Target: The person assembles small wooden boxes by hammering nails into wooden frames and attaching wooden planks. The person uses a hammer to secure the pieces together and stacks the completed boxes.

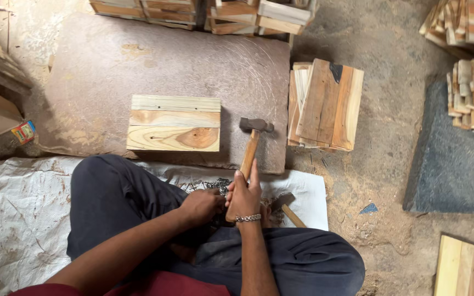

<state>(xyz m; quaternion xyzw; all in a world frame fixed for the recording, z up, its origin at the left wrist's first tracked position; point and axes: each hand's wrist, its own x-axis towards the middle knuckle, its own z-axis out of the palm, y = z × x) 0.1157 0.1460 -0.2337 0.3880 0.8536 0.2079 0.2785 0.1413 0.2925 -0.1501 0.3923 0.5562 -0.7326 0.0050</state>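
Slab [111,66] bare around panel [174,122]; board stack [327,104] blocks right edge.

stone slab [111,60] | wooden panel [174,123] on it | dirt floor [379,109] | plank stack [327,104]

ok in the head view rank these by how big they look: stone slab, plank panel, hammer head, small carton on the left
1. stone slab
2. plank panel
3. and 4. hammer head and small carton: they look about alike, so no ranking.
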